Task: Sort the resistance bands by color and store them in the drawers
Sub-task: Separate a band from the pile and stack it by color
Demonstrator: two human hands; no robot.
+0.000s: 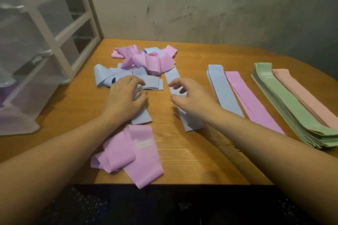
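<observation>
Our left hand (124,97) spread flat on blue band (140,117) | right hand (188,97) fingers open over another blue band (192,124) | unsorted pink-blue heap (146,62) at 12 o'clock | sorted stacks (274,100) at 3 o'clock on tabletop (182,160) | drawers (27,82) at 9 o'clock.

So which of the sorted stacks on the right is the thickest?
The green stack: many bands are layered at its near end, while the blue, pink and peach stacks beside it lie nearly flat.
</observation>
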